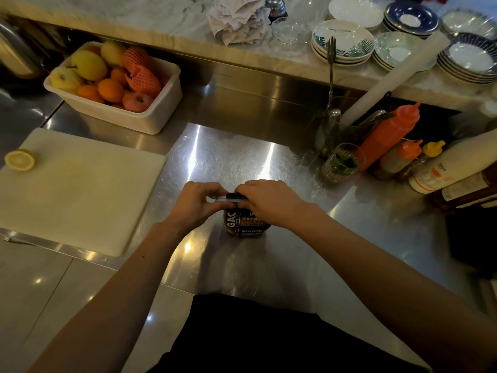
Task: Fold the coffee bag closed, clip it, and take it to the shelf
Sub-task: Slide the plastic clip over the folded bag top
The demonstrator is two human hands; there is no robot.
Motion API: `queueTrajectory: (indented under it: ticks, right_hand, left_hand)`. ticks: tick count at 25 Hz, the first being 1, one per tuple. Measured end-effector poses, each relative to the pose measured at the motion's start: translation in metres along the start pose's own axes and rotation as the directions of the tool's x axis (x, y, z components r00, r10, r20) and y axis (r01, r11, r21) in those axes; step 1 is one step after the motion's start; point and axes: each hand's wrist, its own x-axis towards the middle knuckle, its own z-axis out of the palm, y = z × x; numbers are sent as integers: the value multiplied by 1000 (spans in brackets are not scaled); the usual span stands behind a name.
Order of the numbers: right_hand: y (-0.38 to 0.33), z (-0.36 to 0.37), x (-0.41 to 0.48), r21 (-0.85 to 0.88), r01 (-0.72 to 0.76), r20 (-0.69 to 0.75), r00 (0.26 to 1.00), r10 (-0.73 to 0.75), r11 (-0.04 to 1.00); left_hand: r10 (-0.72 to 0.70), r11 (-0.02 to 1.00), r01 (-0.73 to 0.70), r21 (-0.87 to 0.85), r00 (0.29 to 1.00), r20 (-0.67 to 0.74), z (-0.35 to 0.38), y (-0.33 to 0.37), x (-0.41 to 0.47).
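Observation:
A dark coffee bag (pixel 243 224) with white lettering stands upright on the steel counter (pixel 228 157), just in front of me. My left hand (pixel 197 201) pinches the left end of its folded top. My right hand (pixel 265 201) covers the right end from above. Between the two hands a thin pale strip and a dark bar (pixel 231 197) run along the fold; I cannot tell if this is a clip or the bag's own edge. The upper part of the bag is hidden under my fingers.
A white cutting board (pixel 80 189) with half a lemon (pixel 19 159) lies to the left. A white tub of fruit (pixel 113 84) stands behind it. Sauce bottles (pixel 390 135) and a glass (pixel 343 162) crowd the right. Stacked plates (pixel 344 44) sit on the raised marble ledge.

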Motion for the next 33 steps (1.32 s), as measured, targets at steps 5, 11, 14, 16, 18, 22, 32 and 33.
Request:
queueTrajectory:
  ticks: [5,11,14,16,18,22,32,33]
  right_hand:
    - [2,6,-2,-13,-6,-15,1000,6,1000]
    - [30,-1,-22,92,-64,42,997,60,994]
    - [34,1,-28,164,-88,18,996,86,983]
    - [33,1,-28,223,-75,6,997,76,972]
    - [34,2,-30,262,-55,-23,998,64,963]
    - [37,7,-33,355,-56,-71,994,86,933]
    - [40,20,-41,767,-176,-83,926,367,617]
    - [38,23,-45,836,-175,-65,910,410,520]
  left_hand:
    - [30,1000,-30,-4,999,-23,2,-1,-1]
    - [-11,999,10,-39,1000,-22,1,-11,-5]
    - [6,998,-7,-55,1000,-31,3,-10,-2]
    - [-29,996,25,-80,999,-42,3,-12,-2]
    - [-50,993,46,-106,998,-36,2,-14,-3]
    - [-62,988,58,-141,998,-26,4,-15,-2]
    - [-265,740,235,-630,963,49,21,-24,-14]
    - [-286,686,251,-683,956,63,26,-24,-17]
